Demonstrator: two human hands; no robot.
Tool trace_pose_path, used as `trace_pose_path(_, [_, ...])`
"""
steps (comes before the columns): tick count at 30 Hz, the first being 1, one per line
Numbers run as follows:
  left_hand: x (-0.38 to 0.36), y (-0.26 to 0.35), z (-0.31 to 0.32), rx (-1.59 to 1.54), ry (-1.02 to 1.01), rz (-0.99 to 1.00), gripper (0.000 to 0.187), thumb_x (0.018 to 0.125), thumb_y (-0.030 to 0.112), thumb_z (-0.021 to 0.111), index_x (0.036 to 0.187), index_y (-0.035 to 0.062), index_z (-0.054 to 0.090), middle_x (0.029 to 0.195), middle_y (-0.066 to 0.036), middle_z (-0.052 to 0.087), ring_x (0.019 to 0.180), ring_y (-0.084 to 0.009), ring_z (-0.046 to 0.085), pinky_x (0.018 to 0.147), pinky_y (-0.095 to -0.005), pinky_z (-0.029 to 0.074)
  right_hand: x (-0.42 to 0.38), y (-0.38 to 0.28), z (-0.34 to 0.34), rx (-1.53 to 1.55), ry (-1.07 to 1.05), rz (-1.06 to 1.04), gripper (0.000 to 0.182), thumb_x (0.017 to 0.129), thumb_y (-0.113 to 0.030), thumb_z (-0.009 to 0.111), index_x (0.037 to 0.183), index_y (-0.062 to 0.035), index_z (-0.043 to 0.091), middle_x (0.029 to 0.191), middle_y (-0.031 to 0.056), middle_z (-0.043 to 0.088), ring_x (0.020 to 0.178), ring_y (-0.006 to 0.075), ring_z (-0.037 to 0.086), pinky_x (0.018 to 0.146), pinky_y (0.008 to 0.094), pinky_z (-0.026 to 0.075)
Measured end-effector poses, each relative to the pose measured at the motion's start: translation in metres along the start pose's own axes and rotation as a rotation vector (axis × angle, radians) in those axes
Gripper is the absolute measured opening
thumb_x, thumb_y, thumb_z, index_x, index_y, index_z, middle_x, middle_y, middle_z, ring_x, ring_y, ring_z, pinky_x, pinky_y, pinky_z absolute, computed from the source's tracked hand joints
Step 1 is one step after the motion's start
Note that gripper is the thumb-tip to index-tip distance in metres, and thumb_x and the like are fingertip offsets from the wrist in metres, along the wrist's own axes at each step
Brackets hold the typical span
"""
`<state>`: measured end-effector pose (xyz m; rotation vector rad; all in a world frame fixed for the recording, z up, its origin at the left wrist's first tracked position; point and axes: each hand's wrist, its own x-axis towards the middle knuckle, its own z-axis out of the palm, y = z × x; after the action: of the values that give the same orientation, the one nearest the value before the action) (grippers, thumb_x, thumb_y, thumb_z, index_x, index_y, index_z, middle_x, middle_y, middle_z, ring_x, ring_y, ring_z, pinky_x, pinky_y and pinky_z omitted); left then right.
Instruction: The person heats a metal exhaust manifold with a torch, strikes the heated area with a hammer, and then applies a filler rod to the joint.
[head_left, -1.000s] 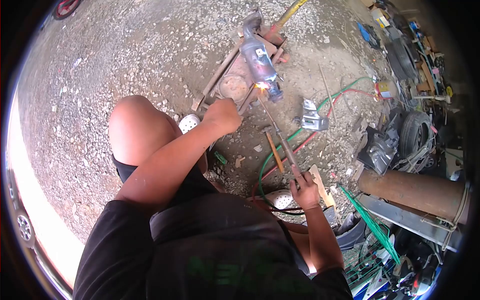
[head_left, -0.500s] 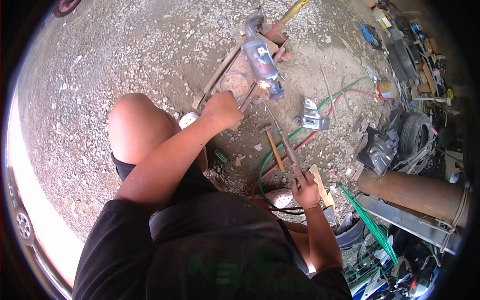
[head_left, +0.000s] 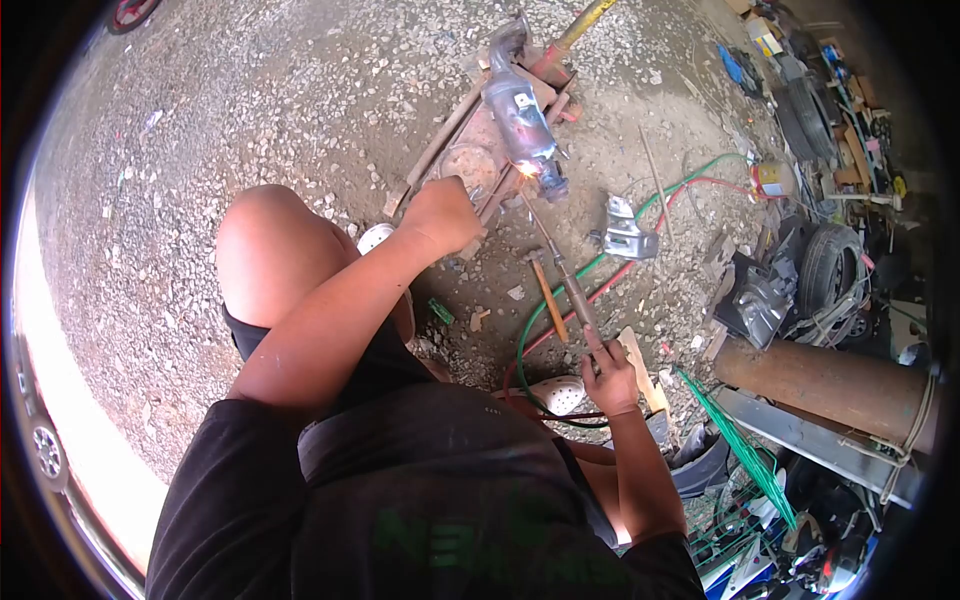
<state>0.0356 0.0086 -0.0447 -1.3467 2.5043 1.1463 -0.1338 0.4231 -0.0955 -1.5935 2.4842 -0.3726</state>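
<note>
My right hand (head_left: 610, 376) is wrapped round the rear of a long metal torch (head_left: 574, 292). The torch points up and left, and its tip glows orange against the lower end of a metal exhaust canister (head_left: 518, 115). That canister lies on a rusty metal stand (head_left: 478, 138). My left hand (head_left: 446, 216) is closed in a fist beside the stand, left of the glow; a thin rod seems to show by it, but what the fingers hold is hidden.
A hammer (head_left: 549, 297) lies beside green and red hoses (head_left: 600, 290). A bent metal shield (head_left: 628, 230) is right of the torch. Tyres (head_left: 828, 270), a rusty cylinder (head_left: 825, 388) and scrap line the right side. A car (head_left: 48, 450) shows at far left.
My left hand has shifted very slightly. The torch and its glowing tip stay in nearly the same place.
</note>
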Motion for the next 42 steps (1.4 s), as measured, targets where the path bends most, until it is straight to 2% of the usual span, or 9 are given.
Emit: trace_pose_path(42, [0.0065,-0.0031,0.0011,0.013,0.037,-0.008,0.044,0.087,0.013,0.07,0.124,-0.0109,0.07,0.116,-0.035,0.076,0.116,-0.0498,0.073,0.103,-0.0506,0.059,0.0023,-0.002,-0.0009,0.01,0.014,-0.009,0.068,0.095,-0.019,0.079,0.159,-0.035,0.061,0.1,0.0088,0.067,0.081,0.0351,0.074,0.069,0.0501,0.065])
